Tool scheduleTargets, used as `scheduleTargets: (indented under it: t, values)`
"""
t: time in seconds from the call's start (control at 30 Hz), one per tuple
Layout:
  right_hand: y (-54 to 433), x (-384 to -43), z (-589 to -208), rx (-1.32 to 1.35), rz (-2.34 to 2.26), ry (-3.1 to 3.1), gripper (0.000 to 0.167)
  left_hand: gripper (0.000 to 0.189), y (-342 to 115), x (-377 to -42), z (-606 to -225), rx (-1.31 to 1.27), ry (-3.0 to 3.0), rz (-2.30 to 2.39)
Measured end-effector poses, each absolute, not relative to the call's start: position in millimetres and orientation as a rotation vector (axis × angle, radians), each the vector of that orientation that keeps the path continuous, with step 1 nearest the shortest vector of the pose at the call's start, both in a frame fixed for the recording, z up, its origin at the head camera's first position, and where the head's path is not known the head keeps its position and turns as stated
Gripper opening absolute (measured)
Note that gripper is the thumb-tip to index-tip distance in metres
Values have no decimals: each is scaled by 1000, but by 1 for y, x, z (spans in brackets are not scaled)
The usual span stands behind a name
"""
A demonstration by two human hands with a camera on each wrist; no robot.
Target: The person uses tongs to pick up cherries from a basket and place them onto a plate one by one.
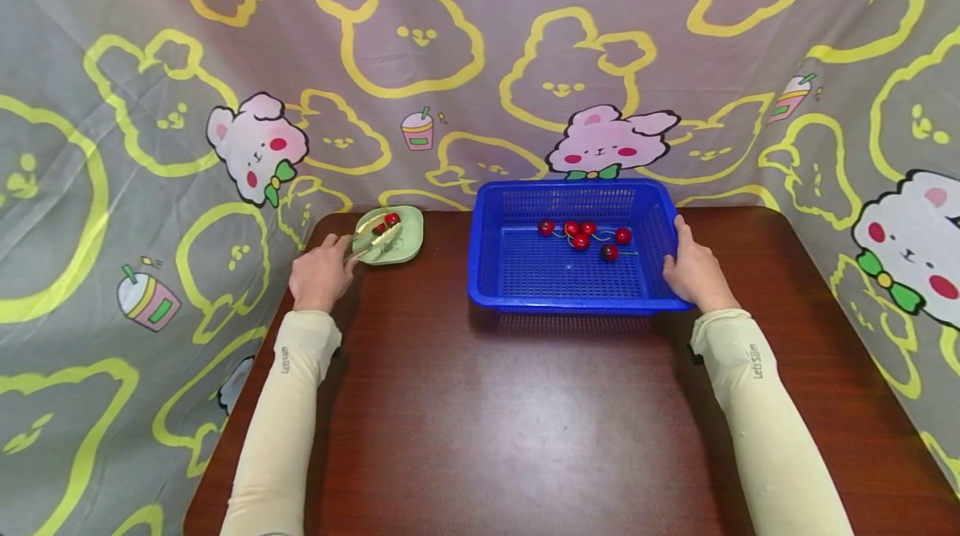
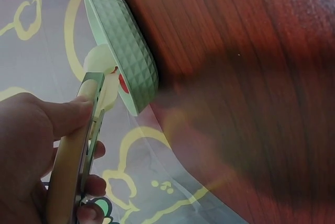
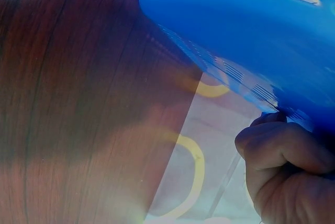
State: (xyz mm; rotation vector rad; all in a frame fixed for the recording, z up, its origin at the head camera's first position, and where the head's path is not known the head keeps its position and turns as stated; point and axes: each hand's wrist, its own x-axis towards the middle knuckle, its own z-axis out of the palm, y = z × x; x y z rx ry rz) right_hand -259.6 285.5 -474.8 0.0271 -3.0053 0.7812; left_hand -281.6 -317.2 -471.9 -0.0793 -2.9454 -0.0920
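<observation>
In the head view my left hand point(image 1: 321, 273) holds a pair of tongs point(image 2: 76, 148) with a gold-coloured handle and pale cream tips. Those tips reach over the rim of a small light-green bowl point(image 1: 411, 240) at the table's back left, right at two red cherries point(image 1: 392, 220). Faceted outer walls of the bowl point(image 2: 123, 41) show in the left wrist view. On the other side, my right hand point(image 1: 701, 273) grips the right rim of a blue plastic basket point(image 1: 570, 303). Several dark-red cherries point(image 1: 581, 242), some with stems, lie on the basket's mesh floor.
Both vessels stand near the back edge of a brown wooden table point(image 1: 525, 419). A grey curtain point(image 1: 465, 19) printed with yellow bear outlines and white bunnies hangs close behind the table and along both sides.
</observation>
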Motion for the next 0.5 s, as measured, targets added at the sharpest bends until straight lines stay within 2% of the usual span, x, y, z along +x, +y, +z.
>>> scheduleTargets:
  t: [0.5]
  values:
    - [285, -259, -472, 22, 782, -3026, 75, 50, -316, -280, -468, -49, -2954, -95]
